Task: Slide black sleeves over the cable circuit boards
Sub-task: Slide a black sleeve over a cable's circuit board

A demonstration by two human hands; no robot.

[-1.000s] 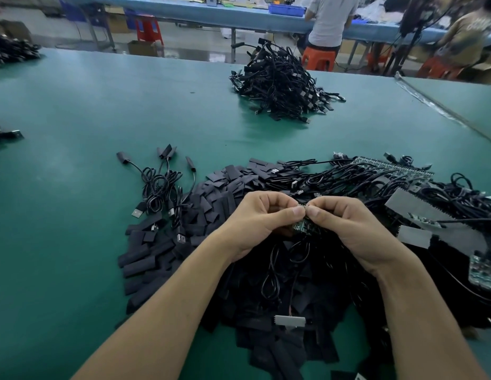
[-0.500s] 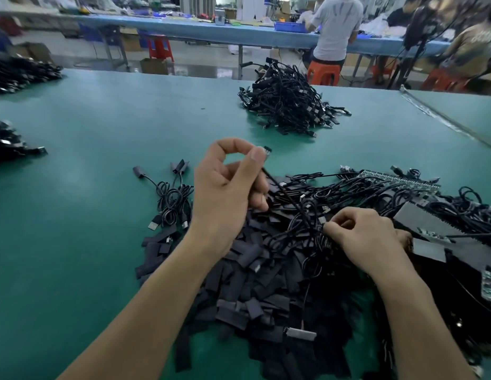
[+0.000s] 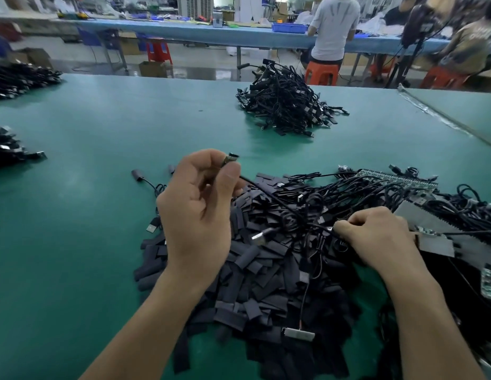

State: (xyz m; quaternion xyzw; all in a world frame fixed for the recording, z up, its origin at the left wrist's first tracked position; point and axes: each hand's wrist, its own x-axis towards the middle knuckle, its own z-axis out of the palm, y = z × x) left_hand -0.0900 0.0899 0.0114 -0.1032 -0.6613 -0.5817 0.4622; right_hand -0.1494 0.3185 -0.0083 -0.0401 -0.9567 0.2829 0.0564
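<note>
**Head view.** Over the green surface (image 3: 102,160), the left hand (image 3: 195,215) is raised, thumb and forefinger pinching a cable end (image 3: 233,158). Its cable (image 3: 269,193) runs toward four o'clock into the tangle (image 3: 348,198). Below lie the heaped sleeves (image 3: 255,272). At three o'clock of the heap, the right hand (image 3: 381,237), fingers curled, pinches a cable in the tangle; we cannot tell whether it is the same one.

We judge the step to be drawing one cable free. The next move calls for picking a sleeve and threading it over the board. The pinched end is too small for us to see a board on it. The right fingertips are partly buried, and the board strip (image 3: 397,180) at one o'clock is partly covered.
</note>
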